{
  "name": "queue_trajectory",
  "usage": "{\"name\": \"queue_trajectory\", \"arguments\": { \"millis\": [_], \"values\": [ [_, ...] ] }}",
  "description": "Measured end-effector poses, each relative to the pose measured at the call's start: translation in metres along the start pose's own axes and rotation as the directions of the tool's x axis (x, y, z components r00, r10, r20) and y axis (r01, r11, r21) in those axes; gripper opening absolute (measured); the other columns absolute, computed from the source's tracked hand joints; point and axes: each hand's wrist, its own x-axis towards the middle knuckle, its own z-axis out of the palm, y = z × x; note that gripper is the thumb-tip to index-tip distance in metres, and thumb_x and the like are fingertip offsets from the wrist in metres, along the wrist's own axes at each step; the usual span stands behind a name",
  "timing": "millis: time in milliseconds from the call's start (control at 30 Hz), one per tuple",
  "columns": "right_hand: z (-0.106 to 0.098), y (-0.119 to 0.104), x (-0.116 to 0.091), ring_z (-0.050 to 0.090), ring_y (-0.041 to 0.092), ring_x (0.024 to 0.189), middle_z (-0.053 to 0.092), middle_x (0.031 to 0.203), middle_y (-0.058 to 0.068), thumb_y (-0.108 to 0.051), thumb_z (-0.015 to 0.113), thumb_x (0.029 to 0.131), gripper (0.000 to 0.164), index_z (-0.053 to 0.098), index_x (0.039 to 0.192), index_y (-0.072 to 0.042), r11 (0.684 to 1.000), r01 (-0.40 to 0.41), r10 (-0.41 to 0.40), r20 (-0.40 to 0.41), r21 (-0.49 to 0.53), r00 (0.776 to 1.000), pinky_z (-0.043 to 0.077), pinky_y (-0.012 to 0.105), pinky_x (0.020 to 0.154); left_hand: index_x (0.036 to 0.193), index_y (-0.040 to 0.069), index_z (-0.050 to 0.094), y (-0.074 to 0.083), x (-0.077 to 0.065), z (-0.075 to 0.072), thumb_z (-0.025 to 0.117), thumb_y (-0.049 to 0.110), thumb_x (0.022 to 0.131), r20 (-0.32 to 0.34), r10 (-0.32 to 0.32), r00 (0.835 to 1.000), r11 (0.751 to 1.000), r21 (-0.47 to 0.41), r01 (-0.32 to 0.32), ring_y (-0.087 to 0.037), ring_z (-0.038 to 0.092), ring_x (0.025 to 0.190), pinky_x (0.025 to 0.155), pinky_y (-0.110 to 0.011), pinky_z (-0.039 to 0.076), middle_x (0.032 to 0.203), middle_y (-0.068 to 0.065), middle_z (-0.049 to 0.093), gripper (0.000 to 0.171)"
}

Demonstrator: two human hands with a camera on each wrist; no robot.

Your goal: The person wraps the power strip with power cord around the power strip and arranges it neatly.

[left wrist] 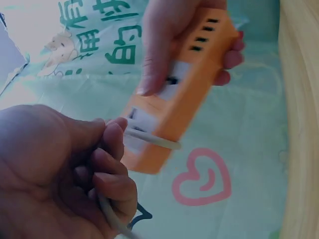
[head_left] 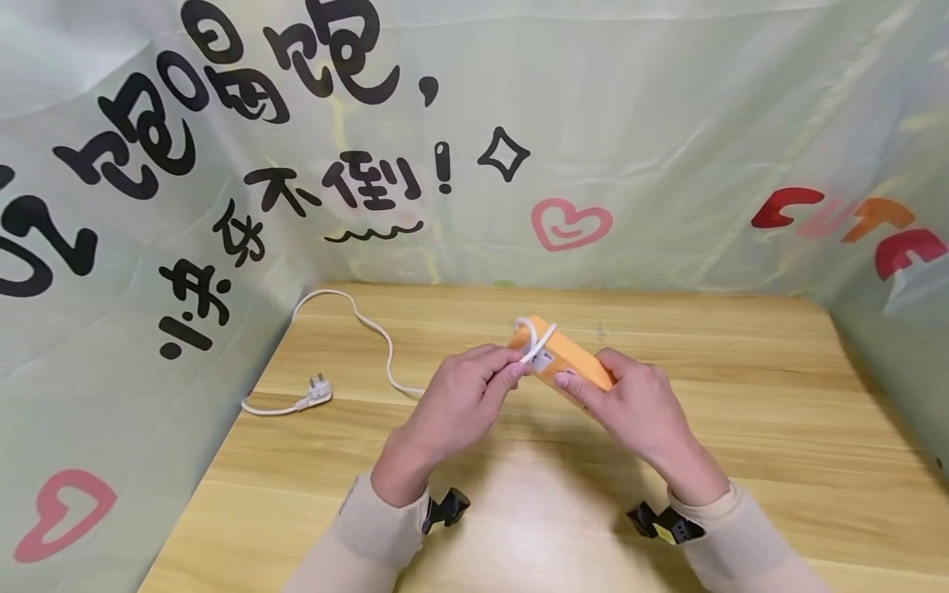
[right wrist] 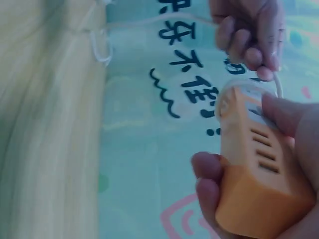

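Observation:
My right hand (head_left: 641, 408) grips an orange power strip (head_left: 571, 356) by its near right end, thumb on the socket face and fingers behind. A row of USB slots (right wrist: 264, 152) shows near that end in the right wrist view. My left hand (head_left: 463, 395) pinches the white cord (left wrist: 152, 139) between thumb and forefinger, close to the strip's far end. There the cord loops across the socket face and round the edge. Its other stretch runs from under the left hand over the table to a white plug (head_left: 317, 391) at the left.
The wooden table (head_left: 741, 428) is walled by a pale green printed cloth (head_left: 667, 148) at the back and both sides. A small black camera sits on each wrist, the left wrist camera (head_left: 447, 509) and right wrist camera (head_left: 663, 523).

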Motion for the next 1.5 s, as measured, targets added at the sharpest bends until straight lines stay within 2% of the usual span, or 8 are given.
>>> {"name": "queue_trajectory", "arguments": {
  "millis": [167,367,567,767,1000,1267,1400,1500],
  "values": [
    [-0.008,-0.004,0.005,0.052,0.017,0.052,0.058,0.063,0.001,-0.051,0.08,0.092,0.044,0.065,0.078,-0.012,0.982,-0.133,0.121,0.093,0.137,0.988,0.043,0.03,0.047,0.096,0.014,0.077,-0.002,0.002,0.003,0.067,0.024,0.105,-0.012,-0.106,0.994,0.987,-0.121,0.104,-0.007,0.053,0.066,0.061,-0.023,0.046,0.077,0.008,0.063,0.017],
    [-0.02,-0.001,0.003,0.06,0.02,0.061,0.067,0.079,0.006,-0.044,0.083,0.091,0.038,0.07,0.106,-0.012,0.92,-0.288,0.197,0.324,0.264,0.925,0.053,0.035,0.052,0.092,0.015,0.079,-0.001,0.0,0.005,0.07,0.023,0.103,-0.032,-0.211,0.977,0.957,-0.211,0.2,-0.007,0.055,0.067,0.062,-0.023,0.047,0.079,0.006,0.07,0.016],
    [-0.027,-0.003,0.003,0.062,0.021,0.065,0.069,0.083,0.008,-0.044,0.08,0.094,0.038,0.072,0.111,-0.011,0.921,-0.257,0.193,0.232,0.293,0.954,0.054,0.036,0.052,0.105,0.012,0.078,0.003,-0.002,0.004,0.059,0.021,0.11,0.066,-0.18,0.981,0.938,-0.29,0.191,-0.005,0.042,0.06,0.057,-0.022,0.039,0.092,0.004,0.075,0.022],
    [-0.025,-0.002,0.007,0.066,0.022,0.068,0.074,0.084,0.009,-0.043,0.081,0.094,0.036,0.074,0.109,-0.01,0.917,-0.251,0.212,0.155,0.31,0.965,0.055,0.035,0.053,0.099,0.015,0.078,-0.006,0.0,0.007,0.054,0.034,0.112,0.199,-0.272,0.941,0.869,-0.369,0.329,-0.008,0.035,0.053,0.049,-0.023,0.028,0.065,0.005,0.051,0.032],
    [-0.023,0.003,0.013,0.073,0.022,0.069,0.077,0.082,0.009,-0.039,0.079,0.096,0.037,0.074,0.11,-0.004,0.883,-0.243,0.191,0.166,0.401,0.967,0.059,0.036,0.056,0.125,0.015,0.072,-0.013,0.002,0.011,0.043,0.025,0.116,0.299,-0.098,0.949,0.905,-0.369,0.21,-0.005,0.04,0.056,0.052,-0.023,0.037,0.078,0.004,0.057,0.032],
    [-0.035,0.009,0.013,0.077,0.023,0.069,0.077,0.085,0.005,-0.027,0.076,0.1,0.032,0.071,0.114,0.001,0.823,-0.227,0.152,0.183,0.521,0.971,0.061,0.039,0.056,0.086,0.012,0.07,-0.03,0.006,0.017,0.047,0.033,0.114,0.28,-0.151,0.948,0.889,-0.38,0.254,-0.006,0.041,0.057,0.053,-0.022,0.033,0.064,0.006,0.05,0.042],
    [-0.041,0.012,0.014,0.077,0.023,0.067,0.077,0.085,-0.001,-0.021,0.074,0.101,0.019,0.072,0.109,-0.003,0.794,-0.212,0.164,0.134,0.57,0.977,0.062,0.037,0.056,0.099,0.012,0.071,-0.035,0.006,0.019,0.042,0.032,0.116,0.272,-0.107,0.956,0.901,-0.38,0.209,-0.008,0.04,0.064,0.062,-0.023,0.036,0.072,0.006,0.049,0.039],
    [-0.044,0.014,0.014,0.077,0.023,0.067,0.077,0.085,-0.001,-0.019,0.074,0.101,0.015,0.072,0.107,-0.006,0.788,-0.204,0.159,0.128,0.58,0.979,0.062,0.037,0.056,0.107,0.013,0.07,-0.039,0.004,0.017,0.043,0.025,0.115,0.316,-0.048,0.947,0.883,-0.43,0.188,-0.01,0.042,0.068,0.065,-0.023,0.038,0.078,0.003,0.053,0.031]
  ]
}}
